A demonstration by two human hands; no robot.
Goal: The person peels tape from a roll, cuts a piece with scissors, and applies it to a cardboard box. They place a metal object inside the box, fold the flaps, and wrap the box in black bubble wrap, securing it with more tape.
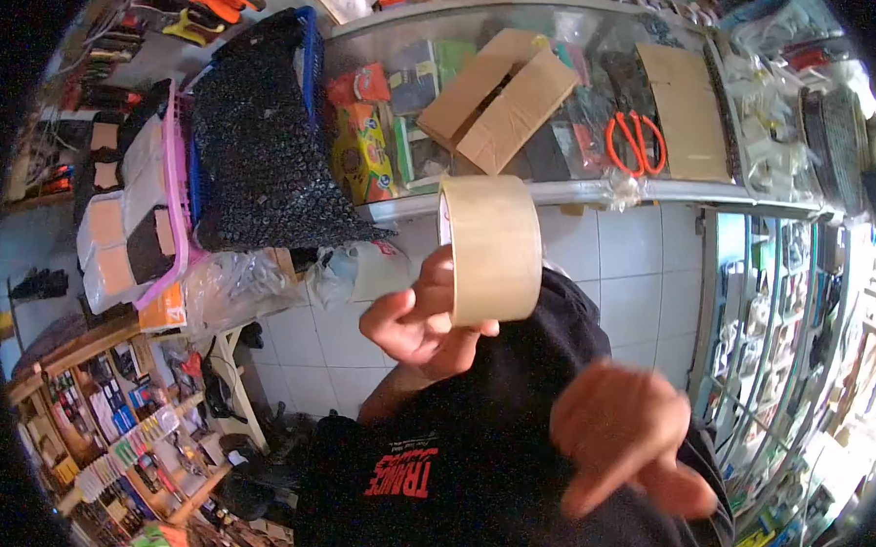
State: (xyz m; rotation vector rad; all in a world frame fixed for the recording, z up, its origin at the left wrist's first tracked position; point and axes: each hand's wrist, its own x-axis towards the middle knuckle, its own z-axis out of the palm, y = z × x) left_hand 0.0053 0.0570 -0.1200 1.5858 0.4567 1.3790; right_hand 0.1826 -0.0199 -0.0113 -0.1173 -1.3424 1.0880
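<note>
My left hand [424, 317] is closed around a wide roll of clear-tan packing tape [498, 252], held up in front of my chest with its fingers at the core and lower edge. My right hand [626, 433], slightly blurred, is held in front of my dark shirt to the right of the roll. A finger stretches down and left, apart from the others, and nothing shows in that hand. Beyond the roll, a small cardboard box [499, 100] lies on the glass counter [402, 208]. Scissors with orange handles [636, 145] lie to its right.
A flat cardboard piece [687, 113] lies right of the scissors. Black bubble wrap [263, 149] spills from a blue basket [308, 63] at the left, beside a pink basket [176, 174]. Packed shelves [119, 426] stand at lower left, and glass shelving [768, 317] at right.
</note>
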